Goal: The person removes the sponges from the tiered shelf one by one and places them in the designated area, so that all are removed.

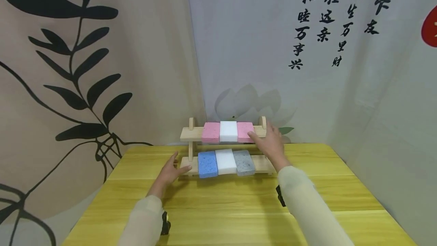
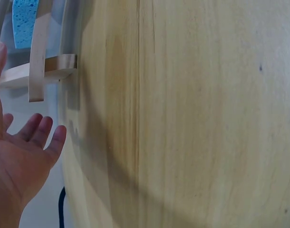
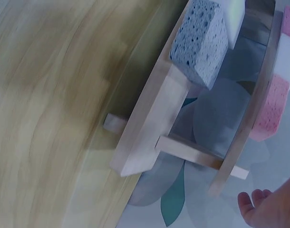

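Note:
A two-tier wooden rack (image 1: 190, 134) stands at the back of the table. Its upper shelf bears a left pink sponge (image 1: 211, 132), a white block (image 1: 228, 131) and a right pink sponge (image 1: 245, 131). Below lie a blue sponge (image 1: 207, 164), another white block (image 1: 225, 161) and a grey sponge (image 1: 244, 162). My left hand (image 1: 170, 171) is spread beside the lower shelf's left end, holding nothing; the left wrist view shows its fingers apart. At the upper shelf's right end is my right hand (image 1: 272, 145), thumb near the right pink sponge; whether it touches is unclear.
The yellow wood-grain table (image 1: 218, 212) reaches back to a cloth backdrop (image 1: 246, 48) with printed leaves and dark characters. Behind the rack the backdrop stands close. A dark cable (image 2: 62, 209) shows beyond the table edge in the left wrist view.

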A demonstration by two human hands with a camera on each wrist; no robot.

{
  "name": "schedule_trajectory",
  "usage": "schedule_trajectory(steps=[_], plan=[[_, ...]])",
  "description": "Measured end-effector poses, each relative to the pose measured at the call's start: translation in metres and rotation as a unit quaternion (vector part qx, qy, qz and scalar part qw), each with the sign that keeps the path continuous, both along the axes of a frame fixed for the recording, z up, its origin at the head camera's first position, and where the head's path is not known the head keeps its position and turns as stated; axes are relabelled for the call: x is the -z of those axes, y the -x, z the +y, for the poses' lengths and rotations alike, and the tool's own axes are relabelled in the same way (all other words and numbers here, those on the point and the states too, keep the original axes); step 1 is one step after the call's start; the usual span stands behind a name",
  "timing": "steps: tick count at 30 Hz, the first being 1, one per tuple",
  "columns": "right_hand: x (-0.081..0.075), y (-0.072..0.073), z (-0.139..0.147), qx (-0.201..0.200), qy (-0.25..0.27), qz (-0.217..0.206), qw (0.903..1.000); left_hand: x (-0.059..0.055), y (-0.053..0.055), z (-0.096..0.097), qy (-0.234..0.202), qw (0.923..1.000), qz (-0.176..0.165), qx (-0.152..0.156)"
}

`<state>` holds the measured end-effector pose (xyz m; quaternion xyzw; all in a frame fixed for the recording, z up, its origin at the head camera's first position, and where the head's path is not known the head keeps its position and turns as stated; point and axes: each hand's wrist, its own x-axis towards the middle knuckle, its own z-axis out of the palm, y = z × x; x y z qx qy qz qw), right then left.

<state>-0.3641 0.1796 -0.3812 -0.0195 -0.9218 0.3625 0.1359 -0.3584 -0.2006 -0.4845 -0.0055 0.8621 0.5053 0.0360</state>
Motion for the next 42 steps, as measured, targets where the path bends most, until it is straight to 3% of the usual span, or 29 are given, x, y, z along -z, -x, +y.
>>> schedule_trajectory(steps=[22,32,42], plan=[[0.018,0.006,-0.030,0.031,0.017,-0.001,0.9994,0.012,-0.003,0.001,-0.033,0.9994,0.007,0.007],[0.026,0.009,-0.045,0.047,0.053,-0.002,0.9975,0.019,-0.003,-0.001,-0.035,0.9990,0.020,0.019],[0.033,0.013,-0.047,0.041,0.057,0.020,0.9973,0.024,0.001,-0.001,-0.041,0.9987,0.023,0.022]])
